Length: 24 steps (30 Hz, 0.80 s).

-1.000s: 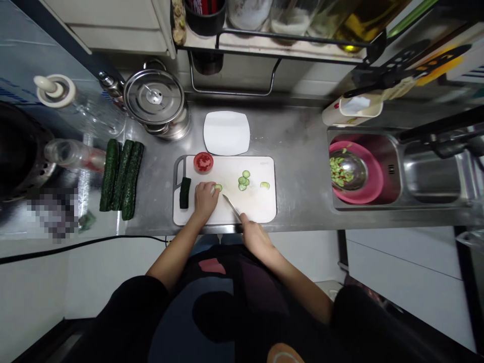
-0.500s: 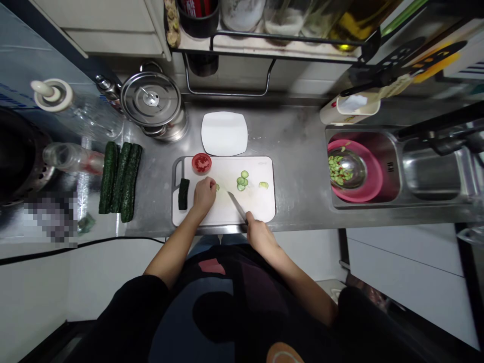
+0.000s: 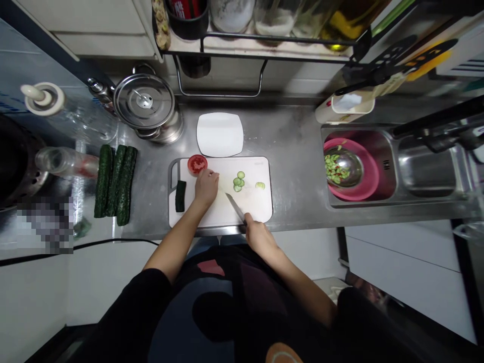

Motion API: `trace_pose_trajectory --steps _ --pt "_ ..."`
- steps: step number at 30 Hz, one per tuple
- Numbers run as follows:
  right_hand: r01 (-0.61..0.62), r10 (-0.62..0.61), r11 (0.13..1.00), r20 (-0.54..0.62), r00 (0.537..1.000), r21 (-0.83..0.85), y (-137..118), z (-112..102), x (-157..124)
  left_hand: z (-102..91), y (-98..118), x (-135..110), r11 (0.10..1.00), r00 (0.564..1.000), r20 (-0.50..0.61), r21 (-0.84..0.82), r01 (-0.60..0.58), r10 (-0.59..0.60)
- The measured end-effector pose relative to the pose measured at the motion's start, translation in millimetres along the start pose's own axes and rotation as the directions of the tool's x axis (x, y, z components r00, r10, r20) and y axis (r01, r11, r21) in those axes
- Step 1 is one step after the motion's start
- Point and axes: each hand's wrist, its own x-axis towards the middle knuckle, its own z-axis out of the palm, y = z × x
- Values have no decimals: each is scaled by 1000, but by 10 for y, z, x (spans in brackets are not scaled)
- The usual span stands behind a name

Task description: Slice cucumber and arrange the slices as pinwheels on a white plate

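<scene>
A white cutting board (image 3: 249, 209) lies on the steel counter. My left hand (image 3: 206, 186) rests on the board with its fingers curled down; whatever it holds is hidden under them. My right hand (image 3: 257, 236) at the board's near edge grips a knife (image 3: 235, 206) whose blade points up-left towards my left hand. Several cucumber slices (image 3: 238, 181) lie just right of the left hand, with one more slice (image 3: 259, 185) further right. A cucumber end piece (image 3: 180, 195) sits at the board's left side and a halved tomato (image 3: 197, 164) at its top left corner.
Three whole cucumbers (image 3: 115, 184) lie left of the board. A lidded steel pot (image 3: 145, 105) and a white plate (image 3: 220, 134) stand behind it. A sink (image 3: 423, 169) at right holds a pink basin (image 3: 365, 179) with a bowl of chopped vegetables (image 3: 335, 169). A bottle (image 3: 64, 161) lies far left.
My left hand has slid up and slightly right over the small cucumber piece, which no longer shows. My right hand has drawn the knife back a little from it.
</scene>
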Motion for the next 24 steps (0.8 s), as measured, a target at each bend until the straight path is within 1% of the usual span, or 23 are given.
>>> trace_pose_trajectory --steps 3,6,8,12,14,17,19,21,24 --pt "0 0 1000 -2 1000 -4 8 2 -14 142 153 150 998 987 160 -66 -7 18" --pt "-4 4 1000 3 1000 -9 10 7 -24 236 284 222 995 954 299 -100 13 18" --pt "-5 5 1000 8 1000 -8 15 10 -27 257 350 227 995 944 329 -97 35 -1" --pt "0 0 1000 3 1000 -9 37 12 -24 204 415 191 991 953 303 -117 60 -22" --pt "3 -3 1000 2 1000 -12 49 7 -22 136 398 156 981 949 316 -175 83 -24" --pt "5 -5 1000 -1 1000 -10 67 -3 -16 -4 293 79 949 936 345 -266 167 -68" --pt "5 -5 1000 -8 1000 -6 76 -9 -6 -102 186 24 946 920 381 -251 203 -97" --pt "4 -4 1000 -14 1000 -4 76 -16 8 -179 86 -14 968 897 437 -193 161 -62" --pt "-2 2 1000 -11 1000 -7 53 -30 32 -236 8 -28 992 854 517 -126 5 62"
